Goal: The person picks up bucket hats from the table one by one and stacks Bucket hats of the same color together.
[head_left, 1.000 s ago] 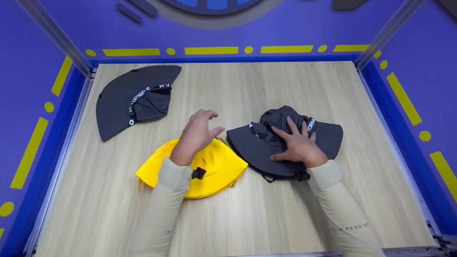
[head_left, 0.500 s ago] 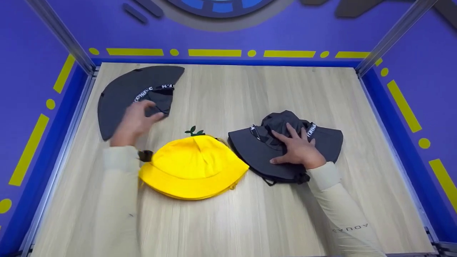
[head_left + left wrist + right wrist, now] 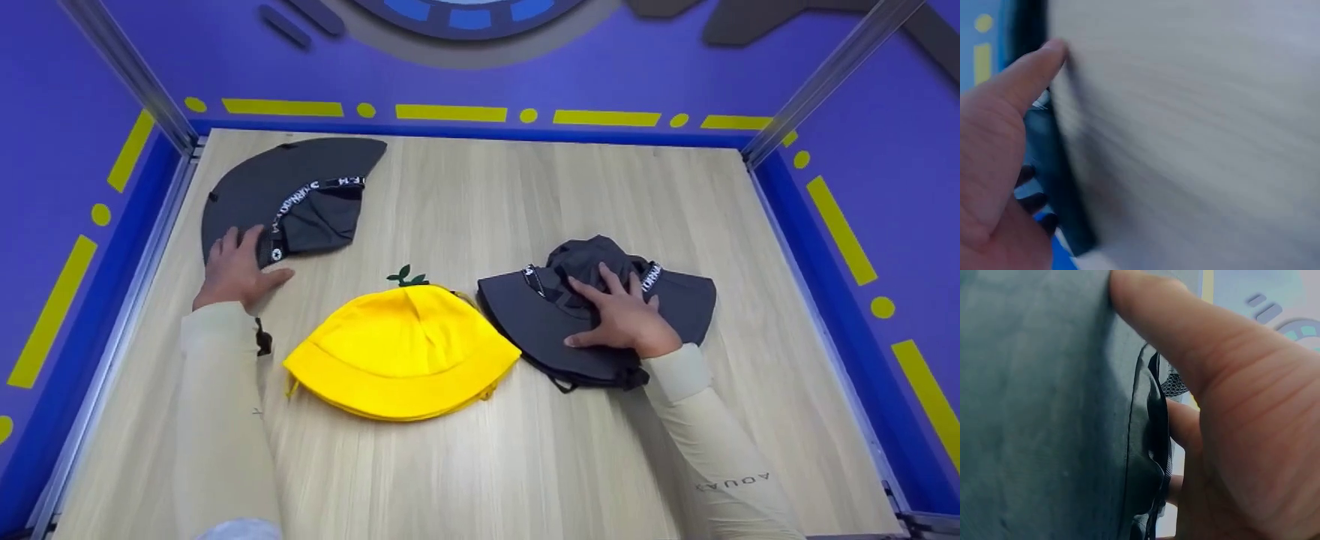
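My left hand (image 3: 236,270) lies with spread fingers over the near left end of a dark grey brimmed hat (image 3: 300,169) at the back left. That hat lies folded flat, with a white-lettered band along its crown. In the left wrist view the thumb is at the hat's dark edge (image 3: 1061,174). Fingers splayed, my right hand (image 3: 622,315) rests on another dark grey hat (image 3: 536,319) at the right; its crown is crumpled. The right wrist view shows the thumb over its grey cloth (image 3: 1044,405). Between the hands a yellow bucket hat (image 3: 401,330) lies folded.
A green leaf sprig (image 3: 406,277) sticks up from the yellow hat's top. Its right corner meets the right grey hat's brim. Purple and blue walls (image 3: 480,75) with metal frame posts enclose the wooden tabletop (image 3: 465,480) on three sides.
My left hand has moved left from above the yellow hat, across the back left grey hat's crown, to the near left of its brim. My right hand stays on its hat.
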Available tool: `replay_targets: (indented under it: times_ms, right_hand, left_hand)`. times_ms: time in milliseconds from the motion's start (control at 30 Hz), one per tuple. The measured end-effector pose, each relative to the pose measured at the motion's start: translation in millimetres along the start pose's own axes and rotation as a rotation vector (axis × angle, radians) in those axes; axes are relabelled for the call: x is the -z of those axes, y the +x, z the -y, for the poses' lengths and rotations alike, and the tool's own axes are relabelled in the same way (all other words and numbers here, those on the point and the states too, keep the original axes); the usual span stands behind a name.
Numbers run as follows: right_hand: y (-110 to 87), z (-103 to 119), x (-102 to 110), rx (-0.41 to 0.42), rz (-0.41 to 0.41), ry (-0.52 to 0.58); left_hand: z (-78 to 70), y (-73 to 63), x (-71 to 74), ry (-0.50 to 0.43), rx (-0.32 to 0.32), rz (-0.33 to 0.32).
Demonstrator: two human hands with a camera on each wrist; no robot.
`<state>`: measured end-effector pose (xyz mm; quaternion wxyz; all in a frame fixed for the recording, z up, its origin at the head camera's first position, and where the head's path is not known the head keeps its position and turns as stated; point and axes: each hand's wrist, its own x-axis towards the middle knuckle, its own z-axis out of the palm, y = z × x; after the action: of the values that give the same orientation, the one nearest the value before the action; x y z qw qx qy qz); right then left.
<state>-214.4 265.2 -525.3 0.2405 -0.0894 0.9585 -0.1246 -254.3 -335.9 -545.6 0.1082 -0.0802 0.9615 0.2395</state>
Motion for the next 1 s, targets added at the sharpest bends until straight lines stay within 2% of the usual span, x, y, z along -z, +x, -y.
replay_targets:
  times_ms: [167,267,333,400,533,700,833,1000]
  right_hand:
    - [0.2,1.3,-0.1,0.002,-0.003,0.023]
    - [0.6,1.6,-0.3,0.004,0.001,0.031]
    - [0.5,1.7,-0.4,0.005,0.001,0.032]
    - [0.6,1.8,-0.9,0.006,0.0,0.033]
    - [-0.1,1.1,-1.6,0.009,-0.009,0.032]
    - [0.9,-0.9,-2.6,0.009,-0.017,0.032]
    - [1.3,-1.5,-2.1,0.007,-0.013,0.034]
    - [2.0,-1.5,-1.6,0.008,-0.007,0.038]
  left_hand:
    - [13.8,-4.2,4.2,0.006,0.025,-0.062]
    - [16.0,-6.8,8.6,0.038,0.071,-0.05]
    - [16.1,-8.1,10.6,0.077,0.074,-0.041]
    - [16.1,-8.7,11.1,0.119,0.054,-0.041]
    - [17.0,-7.4,9.9,0.22,-0.031,-0.068]
    - [19.2,-2.6,5.8,0.259,-0.083,-0.106]
    - [22.4,-0.6,1.3,0.233,-0.078,-0.174]
    - [27.8,-1.1,-3.2,0.164,-0.057,-0.33]
